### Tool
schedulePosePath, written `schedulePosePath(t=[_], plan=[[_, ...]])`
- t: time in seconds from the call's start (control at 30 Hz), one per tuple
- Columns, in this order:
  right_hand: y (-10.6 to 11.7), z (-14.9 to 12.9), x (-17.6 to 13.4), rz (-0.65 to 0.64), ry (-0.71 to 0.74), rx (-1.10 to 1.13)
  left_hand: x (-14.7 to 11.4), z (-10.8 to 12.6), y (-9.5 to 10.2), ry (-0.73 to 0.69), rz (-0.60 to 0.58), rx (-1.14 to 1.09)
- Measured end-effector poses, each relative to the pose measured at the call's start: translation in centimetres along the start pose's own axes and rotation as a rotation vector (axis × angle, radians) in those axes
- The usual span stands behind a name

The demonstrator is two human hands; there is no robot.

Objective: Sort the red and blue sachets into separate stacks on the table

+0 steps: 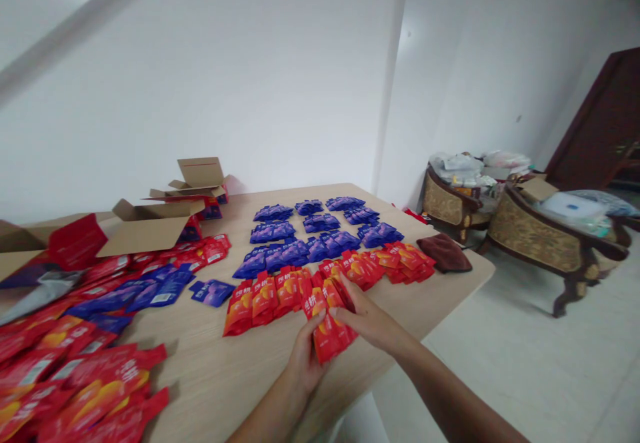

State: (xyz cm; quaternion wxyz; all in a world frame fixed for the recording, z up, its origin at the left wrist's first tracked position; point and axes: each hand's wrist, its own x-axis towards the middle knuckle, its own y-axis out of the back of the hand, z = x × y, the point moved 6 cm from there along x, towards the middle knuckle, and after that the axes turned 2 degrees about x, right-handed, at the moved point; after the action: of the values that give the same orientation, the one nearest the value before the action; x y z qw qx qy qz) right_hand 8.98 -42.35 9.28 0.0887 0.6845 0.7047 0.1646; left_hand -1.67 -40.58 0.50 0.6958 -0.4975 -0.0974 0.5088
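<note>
Between my two hands, over the table's near edge, are a few red pouches [330, 337] with orange fruit pictures, overlapping one another. My left hand [307, 353] grips them from the left and below. On the right side, my right hand [367, 316] has its fingers closed round the same pouches. Just beyond lies a row of overlapping red pouches [263, 299] on the table, its right end forming a thicker bunch [403, 261]. Behind that row, blue pouches [287, 254] lie in several overlapping groups. One single blue pouch [213, 292] rests apart, to the left.
Loose red pouches [100, 389] and blue pouches [160, 289] are heaped on the table's left. Open cardboard boxes [150, 223] stand behind them. A brown cloth [444, 252] lies at the table's right corner. Upholstered armchairs [540, 243] loaded with bags stand further right.
</note>
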Motion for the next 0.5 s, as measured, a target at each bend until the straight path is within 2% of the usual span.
schedulePosePath(t=[0.1, 0.17, 0.23, 0.3, 0.37, 0.43, 0.5], plan=[[0.1, -0.8, -0.4, -0.031, 0.031, -0.032, -0.6, 0.3, 0.3, 0.017, -0.007, -0.064], [1.4, -0.7, -0.1, 0.003, 0.086, -0.106, -1.0, 0.4, 0.4, 0.029, -0.026, -0.097], [4.1, -0.1, 1.1, 0.089, 0.183, -0.270, -1.3, 0.5, 0.8, 0.055, -0.041, -0.124], [7.6, 1.3, 3.0, 0.195, 0.249, -0.550, -1.3, 0.6, 1.3, 0.085, -0.036, -0.145], [11.3, 4.1, 5.2, 0.261, 0.141, -0.887, -1.1, 0.7, 2.0, 0.093, -0.016, -0.146], [13.8, 7.3, 7.2, 0.167, -0.030, -1.165, -0.9, 0.8, 2.7, 0.092, 0.010, -0.130], [15.3, 9.2, 8.6, 0.118, -0.068, -1.221, -0.7, 0.7, 3.2, 0.091, 0.028, -0.121]])
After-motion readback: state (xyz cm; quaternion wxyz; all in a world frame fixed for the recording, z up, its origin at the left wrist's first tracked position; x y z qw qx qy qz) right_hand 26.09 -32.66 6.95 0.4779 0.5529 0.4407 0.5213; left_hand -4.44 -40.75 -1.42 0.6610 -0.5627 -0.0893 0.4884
